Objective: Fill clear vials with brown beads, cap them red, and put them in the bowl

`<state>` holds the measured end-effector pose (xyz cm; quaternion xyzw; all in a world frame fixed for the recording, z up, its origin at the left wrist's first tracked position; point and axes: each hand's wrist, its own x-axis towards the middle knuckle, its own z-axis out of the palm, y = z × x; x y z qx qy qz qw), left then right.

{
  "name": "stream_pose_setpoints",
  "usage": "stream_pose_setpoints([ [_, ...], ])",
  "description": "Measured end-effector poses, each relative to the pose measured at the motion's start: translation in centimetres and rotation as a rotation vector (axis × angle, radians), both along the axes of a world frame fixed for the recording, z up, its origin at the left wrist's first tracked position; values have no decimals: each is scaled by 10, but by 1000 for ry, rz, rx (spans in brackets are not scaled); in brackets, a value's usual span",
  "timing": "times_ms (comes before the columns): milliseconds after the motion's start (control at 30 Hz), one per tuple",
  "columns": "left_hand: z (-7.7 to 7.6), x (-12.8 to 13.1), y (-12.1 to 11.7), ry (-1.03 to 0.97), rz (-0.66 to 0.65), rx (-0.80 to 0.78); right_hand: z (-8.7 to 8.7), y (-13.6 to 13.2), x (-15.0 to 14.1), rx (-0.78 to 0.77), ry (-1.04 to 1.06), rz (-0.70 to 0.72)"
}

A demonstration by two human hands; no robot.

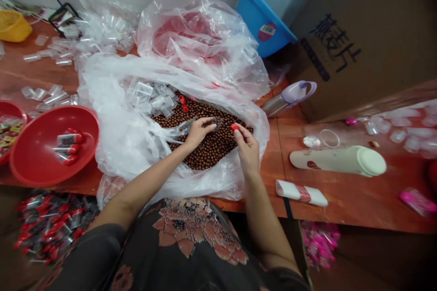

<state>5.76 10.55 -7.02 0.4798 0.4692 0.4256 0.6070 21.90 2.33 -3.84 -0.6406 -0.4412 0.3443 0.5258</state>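
Note:
My left hand (200, 132) pinches a small clear plastic tube (216, 123) above a heap of glossy brown beads (208, 143). My right hand (246, 149) holds a red cap (234, 127) between thumb and fingertips, close to the tube but apart from it. The beads lie inside an open white plastic bag (112, 118). Loose clear tubes (150, 97) rest on the bag's inner fold at the beads' far edge, and a red cap pair (183, 103) sits beside them. Whether the tube holds beads is hard to tell.
A red bowl (51, 145) holding capped tubes stands on the orange table (273, 154) at left. A second bag (201, 41), a blue basin (264, 20), a cardboard box (362, 41) and a flask (288, 99) lie beyond. Capped tubes (51, 227) lie heaped below the table.

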Motion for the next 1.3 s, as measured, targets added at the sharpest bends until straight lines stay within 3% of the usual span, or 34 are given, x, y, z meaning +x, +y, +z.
stream_pose_setpoints([
  [200, 38, -26, -26, -48, -133, 41, 29, 10, -17, 152, -146, 85],
  [367, 60, -46, -41, -24, -164, 66, 45, 8, -32, 261, -259, 291],
  [633, 84, -68, -53, 31, -169, 119, 50, 2, -30, 358, -571, 469],
  [767, 88, -74, -59, 3, -148, 111, 47, -1, -34, 416, -779, 552],
  [867, 88, -73, -64, -89, -131, 47, 42, -4, -41, 474, -803, 543],
  [1000, 84, -67, -70, -270, -86, -168, 38, -8, -53, 514, -718, 547],
  [1100, 82, -64, -76, -335, -53, -296, 41, -11, -57, 377, -542, 582],
  [1167, 84, -65, -79, -317, -39, -314, 44, -12, -56, 238, -316, 549],
  [1300, 87, -71, -84, -204, -84, -249, 48, -11, -59, 41, 206, 324],
])
